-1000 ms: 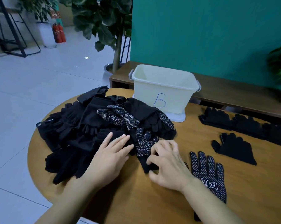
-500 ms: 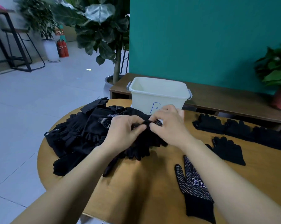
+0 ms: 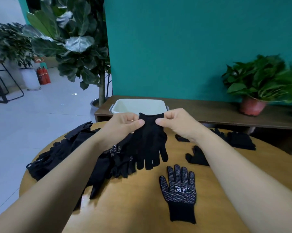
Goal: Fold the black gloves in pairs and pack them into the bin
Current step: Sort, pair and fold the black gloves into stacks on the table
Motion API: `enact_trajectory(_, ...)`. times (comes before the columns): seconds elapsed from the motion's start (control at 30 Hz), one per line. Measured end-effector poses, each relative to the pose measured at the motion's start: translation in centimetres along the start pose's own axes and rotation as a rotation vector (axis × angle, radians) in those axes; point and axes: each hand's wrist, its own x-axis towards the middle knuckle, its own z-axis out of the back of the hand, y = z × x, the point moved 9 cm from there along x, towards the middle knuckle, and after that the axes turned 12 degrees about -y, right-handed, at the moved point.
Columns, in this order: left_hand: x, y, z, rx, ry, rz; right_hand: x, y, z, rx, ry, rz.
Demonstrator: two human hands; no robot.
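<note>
A black glove (image 3: 150, 142) hangs cuff up, fingers down, above the round wooden table (image 3: 133, 207). My left hand (image 3: 123, 125) pinches its cuff on the left and my right hand (image 3: 177, 123) pinches it on the right. Behind the glove stands the white bin (image 3: 135, 105), its lower part hidden by my hands. A heap of black gloves (image 3: 71, 153) covers the table's left side. A dotted black glove (image 3: 180, 190) with a white label lies flat, palm up, near the front right.
More black gloves (image 3: 241, 140) lie at the back right of the table, and one (image 3: 197, 157) lies partly under my right forearm. A low wooden bench (image 3: 226, 113) behind carries a potted plant (image 3: 252, 106). A tall leafy plant (image 3: 84, 52) stands at the back left.
Both hands have pulled one glove out of the heap and raised it in front of the bin, so it now hangs straight. The view has tilted upward.
</note>
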Motion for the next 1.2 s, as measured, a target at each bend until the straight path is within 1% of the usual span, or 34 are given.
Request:
enact_trajectory(0.1,-0.3,0.2,-1.2,0.013,0.0,0.033,-0.8,-1.0,0.8,-0.054,-0.007,-0.03)
enact_trajectory(0.2,-0.5,0.2,-2.1,0.043,0.003,0.034,-1.5,-1.3,1.7,-0.046,-0.04,-0.025)
enact_trajectory(0.4,-0.8,0.7,-3.4,0.048,0.0,0.043,-2.3,-2.7,2.0,-0.074,-0.051,-0.059)
enact_trajectory(0.6,-0.9,1.6,-4.3,0.036,-0.012,0.067,-3.1,-3.5,2.1,-0.045,-0.053,-0.091)
enact_trajectory(0.67,-0.5,2.2,-4.1,0.047,-0.074,0.072,-3.1,-3.8,2.1,-0.048,-0.074,-0.101)
enact_trajectory(0.77,0.3,2.8,-2.5,0.165,-0.328,0.05,-2.7,-4.7,2.5,-0.086,-0.151,-0.122)
enact_trajectory(0.8,0.3,2.7,-2.5,0.187,-0.357,0.045,-2.6,-4.7,2.7,-0.117,-0.181,-0.119)
enact_trajectory(0.83,0.2,2.5,-3.3,0.186,-0.317,0.05,-2.5,-4.6,2.8,-0.144,-0.206,-0.108)
enact_trajectory(0.87,0.1,2.3,-4.6,0.166,-0.226,0.07,-2.5,-4.3,2.8,-0.164,-0.218,-0.091)
enact_trajectory(0.93,-0.2,2.4,-7.4,0.131,-0.047,0.116,-2.6,-3.6,2.2,-0.195,-0.188,-0.041)
enact_trajectory(0.97,-0.2,2.3,-8.2,0.118,-0.012,0.108,-2.7,-3.2,1.7,-0.194,-0.155,-0.015)
enact_trajectory(1.03,0.2,1.9,-8.7,0.06,-0.052,0.059,-2.9,-2.8,0.9,-0.171,-0.09,0.005)
enact_trajectory(1.07,0.5,2.1,-8.4,0.01,-0.092,0.066,-2.9,-2.6,1.1,-0.148,-0.1,0.012)
enact_trajectory(1.13,0.8,2.8,-8.2,-0.11,-0.125,0.139,-2.6,-3.1,2.7,-0.09,-0.195,0.02)
enact_trajectory(1.2,1.0,3.1,-8.7,-0.186,-0.085,0.195,-2.3,-4.6,5.0,-0.058,-0.302,-0.022)
